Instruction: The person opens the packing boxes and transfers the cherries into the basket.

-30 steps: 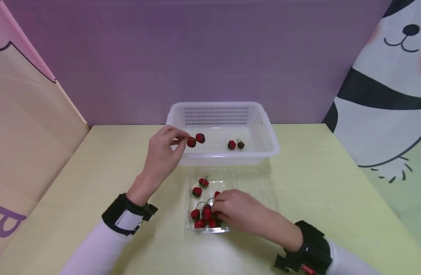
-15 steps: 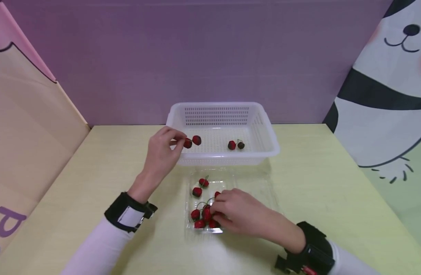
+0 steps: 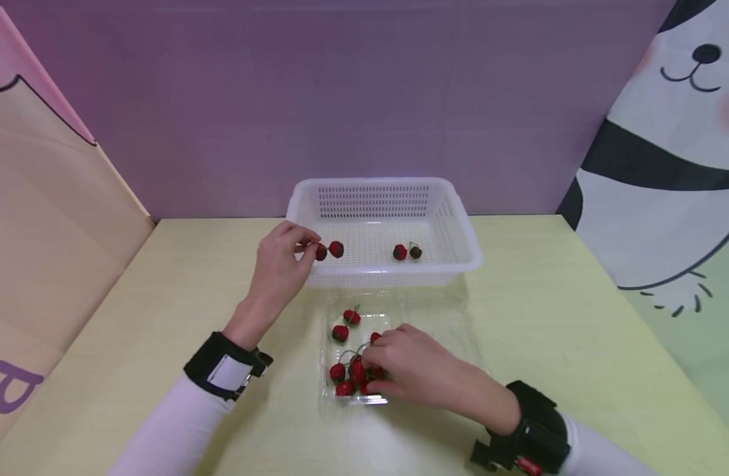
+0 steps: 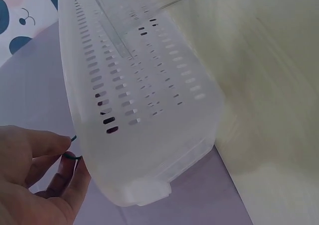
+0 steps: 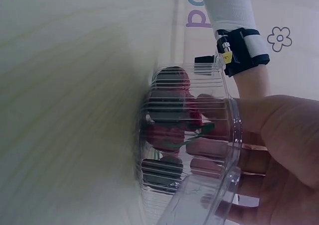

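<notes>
In the head view my left hand (image 3: 283,261) is over the left side of the white basket (image 3: 394,270). It pinches the green stem (image 4: 72,157) of a pair of dark red cherries (image 3: 336,249), which are at the basket's left side. My right hand (image 3: 414,367) reaches into a clear plastic box (image 3: 328,354), thumb and forefinger apart beside a cluster of red cherries (image 3: 357,370). The right wrist view shows its fingers (image 5: 204,148) behind the clear wall, near cherries (image 5: 162,135) and a green stem (image 5: 199,130). Part of the cluster is hidden under this hand.
Another cherry pair (image 3: 400,252) lies in the basket's right part. Separate cherries (image 3: 340,333) lie at the back of the clear box. Behind the basket rises a purple wall (image 3: 364,99); a pale wood-look table (image 3: 548,330) lies beneath everything.
My left hand and its cherry pair have shifted slightly left and down at the basket. My right hand has edged left over the cluster, its thumb spreading away from the forefinger.
</notes>
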Tool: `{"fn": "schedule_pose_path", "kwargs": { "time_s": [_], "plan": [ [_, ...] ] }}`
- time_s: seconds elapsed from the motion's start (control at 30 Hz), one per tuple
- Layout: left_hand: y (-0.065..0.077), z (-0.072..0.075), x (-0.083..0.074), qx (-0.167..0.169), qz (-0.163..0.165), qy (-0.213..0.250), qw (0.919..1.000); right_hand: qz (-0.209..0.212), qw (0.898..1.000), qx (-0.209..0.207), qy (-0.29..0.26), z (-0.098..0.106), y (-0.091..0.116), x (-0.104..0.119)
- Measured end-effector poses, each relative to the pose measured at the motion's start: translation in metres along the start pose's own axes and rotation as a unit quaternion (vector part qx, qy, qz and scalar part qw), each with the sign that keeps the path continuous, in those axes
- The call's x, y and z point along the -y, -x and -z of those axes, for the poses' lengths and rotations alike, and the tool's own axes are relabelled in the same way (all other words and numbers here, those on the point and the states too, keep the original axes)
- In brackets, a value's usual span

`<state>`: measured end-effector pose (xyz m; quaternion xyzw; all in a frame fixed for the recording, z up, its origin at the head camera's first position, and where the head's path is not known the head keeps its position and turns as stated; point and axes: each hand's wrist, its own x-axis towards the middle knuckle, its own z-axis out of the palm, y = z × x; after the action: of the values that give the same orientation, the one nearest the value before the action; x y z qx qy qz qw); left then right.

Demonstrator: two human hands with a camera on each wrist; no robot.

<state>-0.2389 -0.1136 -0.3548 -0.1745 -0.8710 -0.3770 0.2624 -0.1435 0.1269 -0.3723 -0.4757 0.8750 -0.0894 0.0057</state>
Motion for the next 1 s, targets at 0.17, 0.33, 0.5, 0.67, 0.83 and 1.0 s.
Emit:
{"fn": "schedule_pose_path", "kwargs": {
  "time_s": [0.17,0.33,0.5,0.67,0.83,1.0],
  "plan": [
    [0.001,-0.001,0.001,0.011,0.02,-0.013,0.9997,-0.013,1.0,0.01,0.012,-0.001,-0.002,0.001],
    [0.002,0.0,0.001,0.011,0.021,-0.016,0.9996,-0.038,0.999,0.008,-0.004,-0.003,-0.004,0.001],
    [0.002,-0.001,0.002,0.011,0.019,-0.019,0.9996,-0.029,0.999,-0.01,-0.018,-0.005,-0.006,0.001],
    [0.002,-0.002,0.003,0.016,0.024,-0.024,0.9993,-0.006,1.0,-0.008,-0.015,-0.004,-0.009,0.003],
    [0.002,-0.003,0.003,0.018,0.029,-0.026,0.9991,-0.006,1.0,0.003,-0.003,-0.005,-0.012,0.005],
    [0.003,-0.003,0.004,0.016,0.029,-0.026,0.9991,-0.014,1.0,0.001,0.004,-0.006,-0.012,0.007]
  ]
}}
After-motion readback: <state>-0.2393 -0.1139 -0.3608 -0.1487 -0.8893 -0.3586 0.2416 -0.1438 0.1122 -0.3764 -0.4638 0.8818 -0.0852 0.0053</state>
